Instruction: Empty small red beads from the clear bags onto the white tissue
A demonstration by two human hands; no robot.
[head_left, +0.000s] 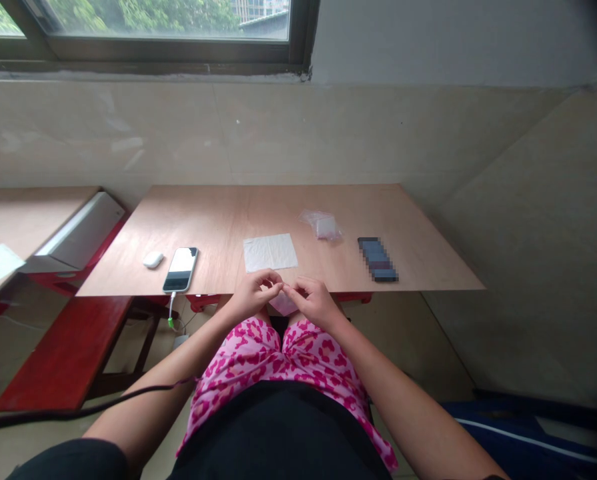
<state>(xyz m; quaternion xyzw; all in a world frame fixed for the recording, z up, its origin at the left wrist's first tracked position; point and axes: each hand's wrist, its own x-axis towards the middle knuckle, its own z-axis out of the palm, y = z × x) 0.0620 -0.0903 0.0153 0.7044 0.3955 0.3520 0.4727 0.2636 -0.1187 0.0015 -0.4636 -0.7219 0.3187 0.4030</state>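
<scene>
My left hand point(259, 293) and my right hand point(311, 300) meet just over the near edge of the table, fingertips touching. Both are closed in a pinch. From between them hangs a thin pink piece point(284, 305), like a small sheet of paper or film; its exact kind is unclear, and its top is hidden by my fingers. Just beyond my hands, a white creased tissue point(271, 253) lies flat on the wooden table point(218, 213). Behind it to the right is a clear crinkled plastic bag point(323, 225) with something white and pinkish inside.
A phone point(181, 269) with a white cable point(171, 308) and a white earbud case point(153, 259) lie at the left. Another dark phone point(378, 259) lies at the right. A red bench point(63, 353) stands lower left. The wall point(278, 133) borders the table's far edge.
</scene>
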